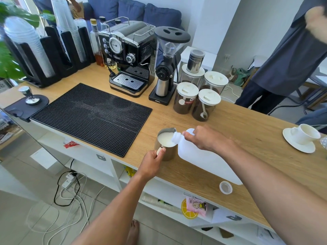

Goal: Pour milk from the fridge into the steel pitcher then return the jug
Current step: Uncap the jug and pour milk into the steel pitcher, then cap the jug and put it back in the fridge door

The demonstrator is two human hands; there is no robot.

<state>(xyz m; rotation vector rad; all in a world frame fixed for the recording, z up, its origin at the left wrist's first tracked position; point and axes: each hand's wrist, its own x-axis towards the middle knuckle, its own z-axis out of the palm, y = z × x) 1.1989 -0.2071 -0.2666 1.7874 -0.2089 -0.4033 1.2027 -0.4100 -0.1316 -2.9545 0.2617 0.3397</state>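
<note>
The milk jug (203,156) is tilted, its open neck over the rim of the steel pitcher (165,144), which stands on the wooden surface (247,135) just beside the black mat (92,117). Milk fills much of the pitcher. The right hand (203,138) grips the jug near its neck; the left hand (152,161) is closed on the pitcher handle. Step in hand: pouring. Next move likely calls for righting the jug, then fitting the cap (225,187).
</note>
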